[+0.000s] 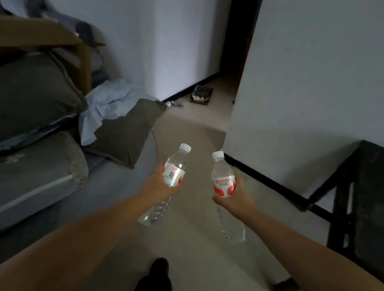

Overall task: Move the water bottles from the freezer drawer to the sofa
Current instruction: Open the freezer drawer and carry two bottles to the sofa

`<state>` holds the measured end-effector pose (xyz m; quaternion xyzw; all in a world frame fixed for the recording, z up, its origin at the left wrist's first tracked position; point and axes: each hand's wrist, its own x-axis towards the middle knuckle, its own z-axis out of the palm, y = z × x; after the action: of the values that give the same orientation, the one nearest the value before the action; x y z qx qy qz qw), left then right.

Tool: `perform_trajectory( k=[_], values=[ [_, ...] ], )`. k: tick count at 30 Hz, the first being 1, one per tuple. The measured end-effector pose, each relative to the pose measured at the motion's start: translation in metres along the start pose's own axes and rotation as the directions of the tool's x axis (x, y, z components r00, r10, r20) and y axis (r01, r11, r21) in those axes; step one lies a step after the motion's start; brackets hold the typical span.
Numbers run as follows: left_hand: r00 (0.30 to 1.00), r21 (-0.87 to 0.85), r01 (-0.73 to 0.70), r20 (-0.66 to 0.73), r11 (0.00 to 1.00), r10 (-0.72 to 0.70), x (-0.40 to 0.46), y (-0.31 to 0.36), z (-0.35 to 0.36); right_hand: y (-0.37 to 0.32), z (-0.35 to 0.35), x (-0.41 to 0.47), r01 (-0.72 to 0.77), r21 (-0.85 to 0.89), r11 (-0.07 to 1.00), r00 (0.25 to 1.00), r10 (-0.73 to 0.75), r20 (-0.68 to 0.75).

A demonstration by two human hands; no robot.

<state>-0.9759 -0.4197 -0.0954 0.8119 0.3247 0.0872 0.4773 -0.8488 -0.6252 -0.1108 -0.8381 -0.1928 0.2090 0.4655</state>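
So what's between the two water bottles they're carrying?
Nothing. In the head view, the left bottle and the right bottle are apart, with only bare beige floor showing through the gap.

I'm looking at a dim room: pale walls [310, 74] are filling the upper frame, split by a dark doorway [238, 32] at top centre. Beige floor [199, 127] is running down the middle. A black metal table [367, 209] is standing at the right edge, and black skirting [265, 178] is lining the wall's base.
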Motion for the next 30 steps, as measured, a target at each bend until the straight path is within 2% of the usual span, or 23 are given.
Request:
perform_trajectory(
  k=[5,9,15,21,24,28,30],
  values=[
    [0.977,0.043,-0.133,0.174,0.99,0.124,0.124,0.033,-0.004,-0.02,-0.01,0.094,-0.019,0.078,0.997,0.993,0.028,-0.113],
    [0.948,0.091,-0.176,0.283,0.98,0.144,0.215,0.07,0.004,-0.04,-0.03,0.151,-0.046,0.13,0.991,0.971,0.074,-0.227],
    [0.911,0.148,-0.233,0.379,0.961,0.163,0.297,0.111,0.071,-0.023,-0.073,0.201,-0.135,0.218,0.967,0.909,0.208,-0.361],
    [0.772,0.132,-0.412,0.576,0.901,0.269,0.359,0.176,0.17,0.026,-0.154,0.251,-0.213,0.237,0.948,0.822,0.306,-0.481],
    [0.68,0.102,-0.499,0.661,0.86,0.316,0.387,0.221,0.222,0.047,-0.205,0.28,-0.222,0.249,0.943,0.789,0.324,-0.522],
    [0.625,0.08,-0.551,0.699,0.831,0.348,0.423,0.288,0.29,0.065,-0.285,0.316,-0.209,0.265,0.941,0.768,0.325,-0.551],
    [0.591,0.068,-0.575,0.724,0.815,0.356,0.439,0.321,0.327,0.077,-0.323,0.327,-0.213,0.281,0.936,0.724,0.345,-0.598]
  ],
)
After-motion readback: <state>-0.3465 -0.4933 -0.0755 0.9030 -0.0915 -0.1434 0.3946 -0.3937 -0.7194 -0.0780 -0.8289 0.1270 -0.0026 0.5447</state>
